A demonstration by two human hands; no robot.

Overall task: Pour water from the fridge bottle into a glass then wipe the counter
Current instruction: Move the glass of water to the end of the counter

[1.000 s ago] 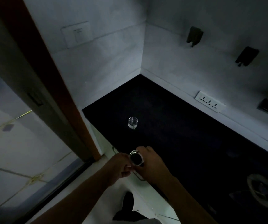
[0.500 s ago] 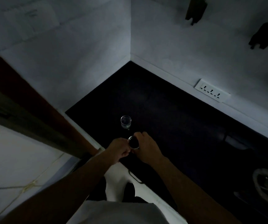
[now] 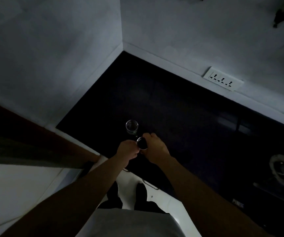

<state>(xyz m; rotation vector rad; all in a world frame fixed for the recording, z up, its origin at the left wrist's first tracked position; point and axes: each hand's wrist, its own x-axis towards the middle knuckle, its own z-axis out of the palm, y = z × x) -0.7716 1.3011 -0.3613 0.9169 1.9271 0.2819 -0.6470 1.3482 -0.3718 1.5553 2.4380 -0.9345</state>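
A small clear glass (image 3: 132, 127) stands upright on the black counter (image 3: 180, 106) near its front edge. Just in front of the glass I hold a bottle (image 3: 142, 143) upright, seen from above as a shiny round mouth with a dark inside. My right hand (image 3: 155, 148) wraps around the bottle's body from the right. My left hand (image 3: 128, 151) is closed at the bottle's left side, touching its top. The scene is very dim and the bottle's body is hidden by my hands.
White walls meet in a corner behind the counter, with a socket strip (image 3: 223, 80) on the right wall. A pale round object (image 3: 282, 168) lies on the counter at the far right. A dark door frame (image 3: 26, 134) runs along the left.
Both hands carried the bottle forward over the counter until it is right in front of the glass. The camera tilted downward and closer to the counter.
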